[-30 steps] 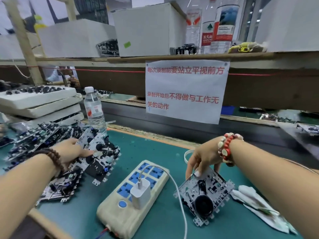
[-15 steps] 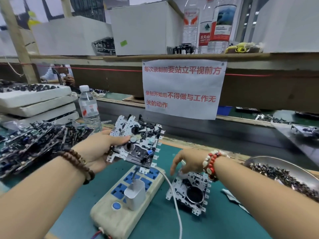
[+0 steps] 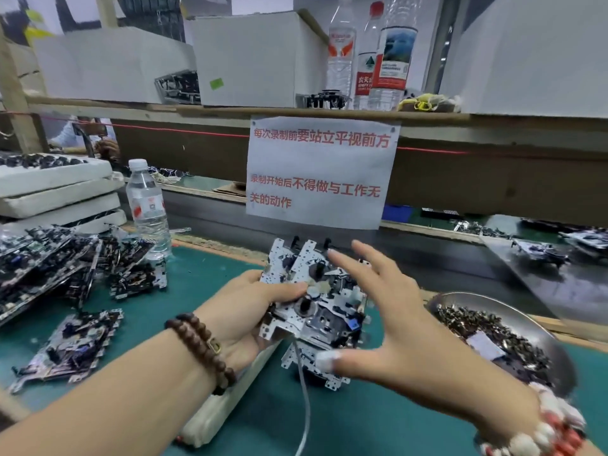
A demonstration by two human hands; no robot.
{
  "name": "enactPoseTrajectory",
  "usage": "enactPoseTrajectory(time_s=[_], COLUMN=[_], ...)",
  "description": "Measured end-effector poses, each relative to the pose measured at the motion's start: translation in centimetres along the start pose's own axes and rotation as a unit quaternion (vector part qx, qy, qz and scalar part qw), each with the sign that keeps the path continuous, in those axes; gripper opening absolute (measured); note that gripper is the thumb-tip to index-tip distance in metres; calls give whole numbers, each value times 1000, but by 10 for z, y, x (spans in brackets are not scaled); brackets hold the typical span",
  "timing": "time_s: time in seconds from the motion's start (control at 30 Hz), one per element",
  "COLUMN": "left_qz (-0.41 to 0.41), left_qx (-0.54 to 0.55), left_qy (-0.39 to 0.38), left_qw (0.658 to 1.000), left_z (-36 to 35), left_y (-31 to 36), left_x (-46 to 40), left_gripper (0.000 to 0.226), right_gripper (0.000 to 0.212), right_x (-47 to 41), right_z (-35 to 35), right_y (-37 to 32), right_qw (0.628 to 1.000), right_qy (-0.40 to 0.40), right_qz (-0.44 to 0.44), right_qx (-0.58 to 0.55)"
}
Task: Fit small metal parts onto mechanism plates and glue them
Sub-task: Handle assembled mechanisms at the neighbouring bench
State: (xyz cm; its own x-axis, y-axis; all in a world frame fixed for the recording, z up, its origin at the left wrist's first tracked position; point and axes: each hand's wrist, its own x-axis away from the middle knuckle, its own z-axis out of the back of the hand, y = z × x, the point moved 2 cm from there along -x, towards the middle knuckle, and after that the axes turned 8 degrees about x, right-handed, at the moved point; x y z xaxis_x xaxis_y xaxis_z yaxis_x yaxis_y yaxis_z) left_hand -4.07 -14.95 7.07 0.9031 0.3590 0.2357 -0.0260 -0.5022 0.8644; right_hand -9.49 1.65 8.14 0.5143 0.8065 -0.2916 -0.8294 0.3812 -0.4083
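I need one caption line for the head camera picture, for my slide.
Left hand holds a mechanism plate; open right hand reaches toward it.

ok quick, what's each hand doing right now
left hand: grips the mechanism plate, thumb on top
right hand: open, fingers spread beside the plate, holding nothing
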Motion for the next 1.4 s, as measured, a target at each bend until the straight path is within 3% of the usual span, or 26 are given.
enactPoseTrajectory(time_s=[0.1, 0.3, 0.37, 0.6, 0.7, 0.8, 0.83, 0.9, 0.97, 1.1, 1.27, 1.4], left_qz=[16, 53, 55, 100, 105, 100, 98, 92, 86, 88, 77, 24], left_qx=[-31, -42, -57, -48, -32, -33, -31, -33, -47, -83, -115, -87], left_qy=[-4, -10, -10, -18, -18, 15, 24, 39, 47, 43, 73, 97], left_qw=[999, 998, 997, 994, 994, 994, 994, 994, 994, 992, 988, 991], left_z=[-7, -11, -11, -13, -15, -13, -12, -9, -6, -1, 7, 14], left_y=[-5, -8, -8, -11, -15, -21, -22, -21, -18, -12, -10, 3], left_x=[6, 20, 25, 46, 54, 57, 57, 57, 58, 62, 62, 58], left_gripper=[39, 3, 5, 8, 10, 7, 8, 10, 8, 7, 7, 6], right_gripper=[101, 73, 69, 46, 43, 20, 11, 35, 42, 40, 27, 28], right_x=[16, 35, 41, 63, 69, 76, 78, 80, 84, 95, 100, 101], right_z=[-11, -17, -17, -17, -19, -18, -19, -21, -22, -14, -13, -18], right_y=[-5, -9, -9, -5, -1, 3, 5, 12, 23, 34, 52, 65], right_qw=[994, 988, 985, 973, 975, 963, 955, 919, 846, 772, 723, 734], right_qy=[-15, 59, 85, 210, 220, 249, 251, 240, 227, 182, 188, 152], right_qz=[-1, 22, 32, 28, 11, -41, -69, -145, -231, -292, -350, -407], right_qx=[111, 144, 145, 88, 6, -99, -144, -277, -423, -534, -565, -523])
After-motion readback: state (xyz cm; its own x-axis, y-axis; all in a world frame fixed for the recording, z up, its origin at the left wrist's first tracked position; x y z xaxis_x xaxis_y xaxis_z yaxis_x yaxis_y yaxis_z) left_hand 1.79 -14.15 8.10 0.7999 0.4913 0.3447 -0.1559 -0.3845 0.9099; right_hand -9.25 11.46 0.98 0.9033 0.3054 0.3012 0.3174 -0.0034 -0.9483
